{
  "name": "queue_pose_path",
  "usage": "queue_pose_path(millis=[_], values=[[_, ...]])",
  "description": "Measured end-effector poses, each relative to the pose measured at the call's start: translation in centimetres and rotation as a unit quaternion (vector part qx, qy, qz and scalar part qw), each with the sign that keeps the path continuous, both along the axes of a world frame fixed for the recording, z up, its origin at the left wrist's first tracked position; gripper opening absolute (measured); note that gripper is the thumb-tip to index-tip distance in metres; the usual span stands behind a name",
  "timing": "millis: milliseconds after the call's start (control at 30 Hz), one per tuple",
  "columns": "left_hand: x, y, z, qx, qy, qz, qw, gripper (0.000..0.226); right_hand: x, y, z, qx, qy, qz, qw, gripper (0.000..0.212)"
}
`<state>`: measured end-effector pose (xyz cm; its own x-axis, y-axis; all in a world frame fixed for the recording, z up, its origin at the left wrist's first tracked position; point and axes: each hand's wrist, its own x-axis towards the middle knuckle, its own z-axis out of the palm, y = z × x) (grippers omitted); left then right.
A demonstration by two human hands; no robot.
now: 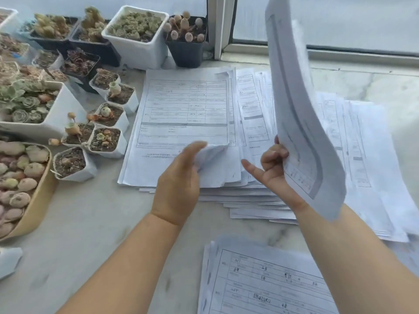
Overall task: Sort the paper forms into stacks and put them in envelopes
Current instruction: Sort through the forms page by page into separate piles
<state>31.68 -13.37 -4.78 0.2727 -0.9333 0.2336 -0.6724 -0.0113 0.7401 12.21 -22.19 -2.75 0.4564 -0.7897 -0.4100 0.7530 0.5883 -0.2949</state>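
While the left hand (pixel 181 175) curls its fingers round the lifted near corner of the top form (pixel 181 123), the stack it belongs to lies directly ahead of that hand, stretching away from it toward the plant pots (pixel 108 123) and the window. The sheet's long axis runs away from the person, so its near edge is the part within reach, and the left hand is plainly the nearer one to it. Just to the right of that hand, more forms fan out in a loose spread (pixel 251 109) across the bench (pixel 90 223), overlapping one another. Further right, the right hand (pixel 272 164) is clamped on a sheaf of forms (pixel 299 105), thumb and curled fingers pinching its lower edge while the little finger sticks out toward the left hand. That sheaf stands nearly upright, rising above the hand and bowing over. Below the right forearm, closest to the person, rests a separate pile (pixel 267 282). No envelope can be seen. The likely next move is passing the pinched sheet rightward to the held sheaf, a short reach between the two hands.
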Motion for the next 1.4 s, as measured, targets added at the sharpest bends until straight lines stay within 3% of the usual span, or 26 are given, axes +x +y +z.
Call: queue_pose_path(millis=[100, 167, 233, 300, 433, 533, 667, 767, 900, 1100, 1333, 1400], values=[[0.8, 0.2, -0.8, 0.008, -0.051, -0.082, 0.995, 0.022, 1.5, -0.1, -0.2, 0.005, 0.026, 0.023, 0.999, 0.058], [1.2, 0.3, -1.0, 0.037, -0.042, -0.12, 0.991, 0.027, 2.1, -0.3, 0.0, 0.015, 0.068, 0.026, 0.997, 0.055], [1.4, 0.4, -1.3, 0.043, -0.067, -0.139, 0.987, 0.038, 2.5, -0.2, 0.8, 0.024, 0.12, 0.034, 0.992, 0.036], [1.6, 0.4, -1.5, 0.04, -0.074, -0.135, 0.987, 0.034, 2.7, -0.3, 1.3, 0.052, 0.197, 0.047, 0.978, 0.007], [2.0, 0.3, -1.8, 0.064, -0.069, -0.149, 0.984, 0.046, 2.9, -0.5, 1.5, 0.08, 0.233, 0.041, 0.968, 0.013], [1.9, 0.4, -1.7, 0.04, -0.094, -0.159, 0.982, 0.035, 3.2, -0.4, 1.6, 0.098, 0.208, 0.04, 0.972, 0.014], [2.0, 0.2, -1.3, 0.016, -0.011, -0.125, 0.992, 0.023, 3.6, -0.1, 2.1, 0.109, 0.193, 0.037, 0.974, 0.019], [1.8, -0.2, -1.2, 0.041, 0.087, -0.042, 0.994, 0.012, 3.7, 0.0, 2.2, 0.114, 0.19, 0.034, 0.974, 0.019], [1.2, -0.5, -1.3, 0.071, 0.207, 0.033, 0.975, 0.04, 4.1, 0.1, 2.4, 0.122, 0.184, 0.036, 0.975, 0.022], [0.6, -0.7, -0.6, 0.028, 0.285, 0.079, 0.955, 0.045, 4.4, 0.0, 2.2, 0.133, 0.184, 0.028, 0.974, 0.018], [0.6, -0.6, -0.9, 0.023, 0.281, 0.117, 0.952, 0.027, 4.6, 0.0, 2.1, 0.122, 0.186, 0.024, 0.975, 0.018], [0.6, -0.4, -0.9, 0.019, 0.287, 0.085, 0.954, 0.015, 4.8, 0.0, 2.5, 0.117, 0.182, 0.025, 0.976, 0.019]])
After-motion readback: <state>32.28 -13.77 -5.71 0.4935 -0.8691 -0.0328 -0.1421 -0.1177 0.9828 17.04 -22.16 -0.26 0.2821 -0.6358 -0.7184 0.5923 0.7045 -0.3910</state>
